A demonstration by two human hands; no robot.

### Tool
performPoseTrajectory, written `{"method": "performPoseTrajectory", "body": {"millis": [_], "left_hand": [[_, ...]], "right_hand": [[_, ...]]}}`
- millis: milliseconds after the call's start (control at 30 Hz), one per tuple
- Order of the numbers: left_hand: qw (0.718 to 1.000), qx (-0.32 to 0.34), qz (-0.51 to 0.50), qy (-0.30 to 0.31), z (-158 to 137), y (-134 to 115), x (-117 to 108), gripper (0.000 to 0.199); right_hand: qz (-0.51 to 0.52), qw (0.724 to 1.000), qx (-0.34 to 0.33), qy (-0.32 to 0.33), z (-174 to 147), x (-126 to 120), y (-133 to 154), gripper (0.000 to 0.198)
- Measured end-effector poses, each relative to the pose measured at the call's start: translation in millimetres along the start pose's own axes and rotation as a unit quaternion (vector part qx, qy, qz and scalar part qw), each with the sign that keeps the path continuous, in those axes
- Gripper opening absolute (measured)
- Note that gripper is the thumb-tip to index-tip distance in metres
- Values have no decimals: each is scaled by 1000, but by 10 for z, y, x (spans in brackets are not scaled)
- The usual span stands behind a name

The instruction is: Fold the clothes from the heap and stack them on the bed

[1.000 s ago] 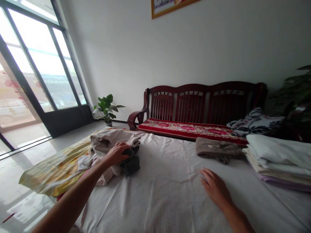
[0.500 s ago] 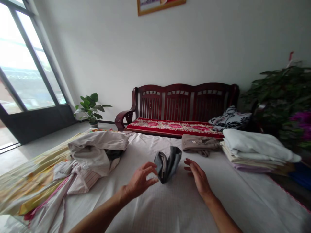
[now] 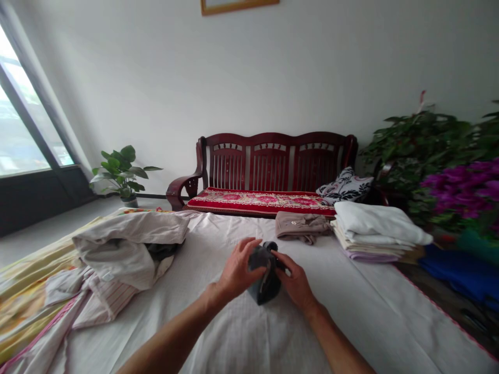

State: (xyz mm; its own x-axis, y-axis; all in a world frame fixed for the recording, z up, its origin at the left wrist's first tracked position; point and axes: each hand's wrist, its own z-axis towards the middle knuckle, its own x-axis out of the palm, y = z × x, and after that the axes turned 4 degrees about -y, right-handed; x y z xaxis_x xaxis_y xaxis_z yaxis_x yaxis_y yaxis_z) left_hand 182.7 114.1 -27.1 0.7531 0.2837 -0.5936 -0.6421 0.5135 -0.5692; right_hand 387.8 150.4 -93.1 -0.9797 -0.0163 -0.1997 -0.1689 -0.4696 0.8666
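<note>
A small folded dark grey cloth (image 3: 264, 295) stands up on the white sheet in front of me. From its left side, my left hand (image 3: 238, 269) curls over it, with the thumb on its near face. My right hand (image 3: 296, 283) closes on the opposite edge with bent fingers. Part of the cloth is hidden behind the fingers, and its exact kind cannot be made out. Beyond it lies a folded brown garment (image 3: 298, 227). To the left is a loose heap of pale clothes (image 3: 130, 249).
A stack of folded white and lilac cloths (image 3: 376, 226) sits at the right. Behind the white sheet (image 3: 187, 322) stands a dark red wooden bench (image 3: 273, 139) with a patterned cushion (image 3: 346, 187). Potted plants (image 3: 125, 169) and purple flowers (image 3: 463, 189) flank it.
Both hands have come together onto the dark grey cloth, which was standing half open between them and is now pressed narrower at the top. The view has turned a little to the right.
</note>
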Motion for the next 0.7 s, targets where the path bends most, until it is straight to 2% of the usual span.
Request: {"method": "performPoseTrajectory", "body": {"millis": [67,167,233,300,367,433,500,567,633,700], "left_hand": [[995,26,79,50,19,-75,40,73],[983,9,153,103,9,-30,10,56],[989,-4,133,59,-15,81,-70,39],[997,-10,56,-52,-53,232,-185,28],[982,-37,-39,-182,-115,418,-312,19],[951,-100,-111,-271,-208,637,-419,15],[931,-186,-124,-290,-329,866,-482,21],[926,-256,-67,-268,-452,1059,-497,35],[929,-280,24,-242,-541,1170,-477,52],[935,-264,100,-215,-568,1183,-444,64]], "right_hand": [[14,1000,-10,22,-34,42,61,44],[-6,1000,-30,3,-39,75,52,46],[-37,997,-44,-42,-15,49,8,48],[-67,991,-46,-107,16,-23,-39,51],[-91,978,-26,-186,45,-133,-83,53],[-101,961,21,-257,64,-256,-130,55],[-109,946,79,-295,73,-366,-183,59],[-133,937,132,-294,76,-442,-236,63],[-177,932,153,-276,73,-477,-282,66],[-224,928,133,-265,71,-482,-316,67]]}}
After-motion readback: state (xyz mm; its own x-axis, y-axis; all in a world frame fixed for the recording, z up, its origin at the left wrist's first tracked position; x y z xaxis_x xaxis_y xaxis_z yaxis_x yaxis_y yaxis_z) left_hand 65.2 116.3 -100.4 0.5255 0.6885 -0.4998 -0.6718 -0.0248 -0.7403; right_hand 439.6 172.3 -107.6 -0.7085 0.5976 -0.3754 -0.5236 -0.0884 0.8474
